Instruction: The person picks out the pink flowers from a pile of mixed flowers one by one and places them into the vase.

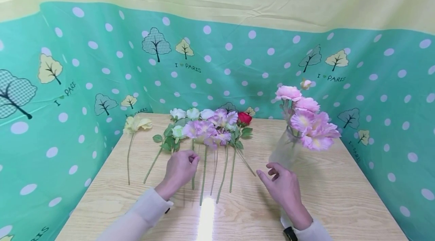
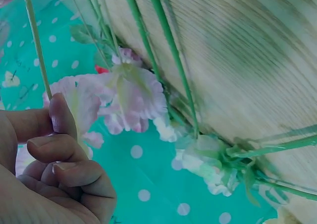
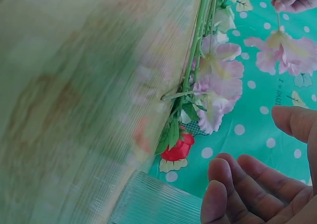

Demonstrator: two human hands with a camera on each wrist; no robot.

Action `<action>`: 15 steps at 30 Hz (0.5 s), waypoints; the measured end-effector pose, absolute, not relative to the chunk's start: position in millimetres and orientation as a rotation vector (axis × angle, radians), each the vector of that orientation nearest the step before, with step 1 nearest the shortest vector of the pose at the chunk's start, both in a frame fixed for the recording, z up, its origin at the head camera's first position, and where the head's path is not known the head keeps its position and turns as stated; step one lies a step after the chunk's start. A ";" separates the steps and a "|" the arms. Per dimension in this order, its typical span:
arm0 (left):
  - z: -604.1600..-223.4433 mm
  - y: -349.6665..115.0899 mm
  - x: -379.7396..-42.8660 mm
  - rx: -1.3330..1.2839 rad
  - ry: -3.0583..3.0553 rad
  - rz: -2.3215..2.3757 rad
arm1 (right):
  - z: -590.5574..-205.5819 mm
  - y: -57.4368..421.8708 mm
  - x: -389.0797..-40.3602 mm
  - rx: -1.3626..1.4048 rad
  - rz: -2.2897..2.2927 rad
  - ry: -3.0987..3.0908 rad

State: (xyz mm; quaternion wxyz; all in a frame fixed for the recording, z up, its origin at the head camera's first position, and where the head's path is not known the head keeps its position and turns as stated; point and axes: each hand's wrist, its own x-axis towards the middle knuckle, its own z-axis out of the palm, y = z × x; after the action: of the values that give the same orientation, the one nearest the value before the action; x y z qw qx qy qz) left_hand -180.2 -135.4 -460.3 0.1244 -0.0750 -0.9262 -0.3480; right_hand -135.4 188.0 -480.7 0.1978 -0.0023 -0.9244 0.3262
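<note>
My left hand (image 1: 181, 166) pinches the thin green stem (image 2: 35, 45) of a pale pink artificial flower (image 3: 285, 50) between thumb and forefinger. The ruffled bloom is lifted off the table, and in the left wrist view it is partly behind the fingers. My right hand (image 1: 283, 186) holds nothing; its fingers are loosely bent and the thumb is spread apart. Just beyond it stands a clear ribbed glass vase (image 1: 283, 150), which holds several pink flowers (image 1: 307, 118). Part of the vase is hidden behind the hand.
Across the table's back lie white roses (image 1: 178, 113), a red rose (image 1: 244, 118) and more pink-lilac blooms (image 1: 221, 117), stems toward me. A cream flower (image 1: 136, 124) lies apart at the left. Behind the wooden table (image 1: 343, 199) hangs a green dotted curtain (image 1: 231, 71).
</note>
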 end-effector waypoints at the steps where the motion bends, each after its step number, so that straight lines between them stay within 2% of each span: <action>1: -459.8 -134.0 -179.9 -0.227 -2.698 -1.015 | -480.8 188.1 -135.2 -0.008 0.915 -2.589; 15: -458.0 -111.5 -177.9 -0.328 -2.653 -1.038 | -480.7 187.7 -132.9 -0.009 0.932 -2.576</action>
State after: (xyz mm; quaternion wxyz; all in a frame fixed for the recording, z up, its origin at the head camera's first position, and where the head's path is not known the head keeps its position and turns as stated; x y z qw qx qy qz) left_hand -177.9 -111.5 -458.0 0.1368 -0.1135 -0.9165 -0.3585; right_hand -132.9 187.7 -480.7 0.1999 -0.0034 -0.9214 0.3334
